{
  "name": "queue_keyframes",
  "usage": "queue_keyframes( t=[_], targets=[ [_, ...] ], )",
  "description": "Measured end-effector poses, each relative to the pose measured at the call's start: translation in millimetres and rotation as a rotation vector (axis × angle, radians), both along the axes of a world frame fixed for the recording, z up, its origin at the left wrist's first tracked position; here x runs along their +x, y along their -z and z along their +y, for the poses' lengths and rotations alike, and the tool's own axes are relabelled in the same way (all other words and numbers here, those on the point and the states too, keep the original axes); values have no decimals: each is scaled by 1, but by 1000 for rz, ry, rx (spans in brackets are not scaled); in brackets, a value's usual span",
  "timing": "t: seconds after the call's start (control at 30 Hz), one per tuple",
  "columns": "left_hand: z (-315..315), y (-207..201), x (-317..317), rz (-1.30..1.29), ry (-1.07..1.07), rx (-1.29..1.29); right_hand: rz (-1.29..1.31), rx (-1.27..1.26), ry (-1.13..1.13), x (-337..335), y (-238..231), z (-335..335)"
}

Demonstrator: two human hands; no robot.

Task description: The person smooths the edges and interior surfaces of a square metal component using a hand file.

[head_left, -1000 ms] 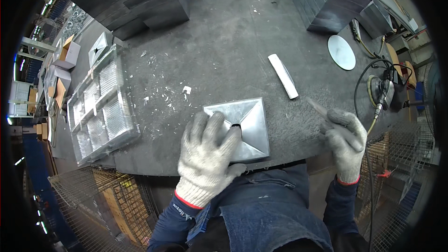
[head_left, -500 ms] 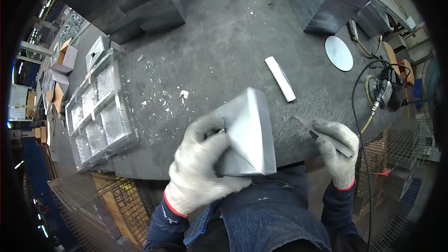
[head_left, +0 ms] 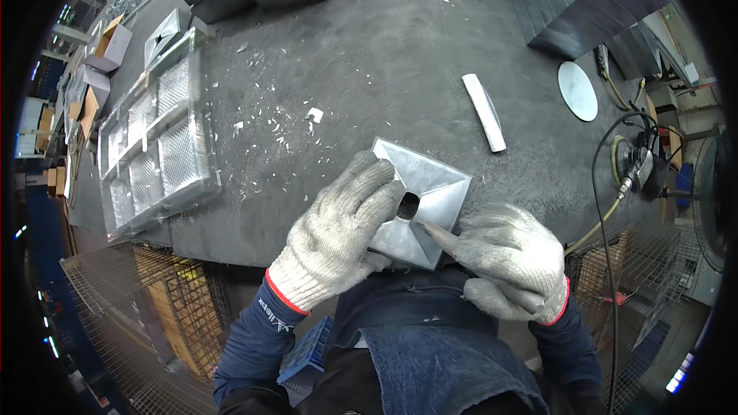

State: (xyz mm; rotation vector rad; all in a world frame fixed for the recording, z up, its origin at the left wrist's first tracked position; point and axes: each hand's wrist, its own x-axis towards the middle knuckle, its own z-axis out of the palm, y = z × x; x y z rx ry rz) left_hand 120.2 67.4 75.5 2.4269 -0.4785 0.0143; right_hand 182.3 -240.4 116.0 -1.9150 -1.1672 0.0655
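My left hand (head_left: 334, 230), in a white knitted glove with a red cuff edge, grips the left side of a square metal piece (head_left: 440, 184). Its sloping faces meet at a dark rounded hole in the middle. The piece is held over the front edge of the table, its holed face turned up. My right hand (head_left: 516, 257), gloved alike, is closed around a thin flat grey tool (head_left: 435, 234). The tool's narrow tip is close to the hole, against or just above the metal; I cannot tell which. Most of the tool is hidden by the fingers.
White scraps (head_left: 314, 115) litter the dark table (head_left: 369, 54). A white roll (head_left: 484, 114) and a pale disc (head_left: 577, 91) lie to the right, near a hosed sander (head_left: 629, 160). Left is a clear plastic tray (head_left: 157, 146); dark metal blocks (head_left: 584, 0) stand behind.
The metal piece has turned so its holed face shows. My right hand has moved left, bringing the tool's tip to the hole. The whole view has shifted slightly.
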Motion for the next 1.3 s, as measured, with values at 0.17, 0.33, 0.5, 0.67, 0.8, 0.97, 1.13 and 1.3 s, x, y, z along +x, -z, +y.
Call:
queue_keyframes(
  t=[0.17, 0.33, 0.5, 0.67, 0.8, 0.97, 1.13, 1.3],
  targets=[
    [2, -3, 2, 28, 24, -48, -11, -207, -58, 7, -19, 14],
    [0, -4, 0, 12, 3, -2, -176, -251, -27, 13, -19, 46],
    [0, -1, 1, -3, -3, -56, -203, -411, -65, 8, -36, 49],
    [-1, 1, 0, -26, -26, -33, -145, -379, 12, 8, -33, 49],
    [0, 4, 2, -17, -6, -67, -79, -145, 115, 12, -41, 42],
    [-1, 5, 2, -76, -21, -84, 47, -210, 75, 8, -45, 25],
    [-2, 7, 2, -96, -15, -132, -180, -229, -14, 6, -17, 34],
    [-3, 5, -1, -96, -41, -80, -145, -122, 67, 9, -17, 30]
  ],
)
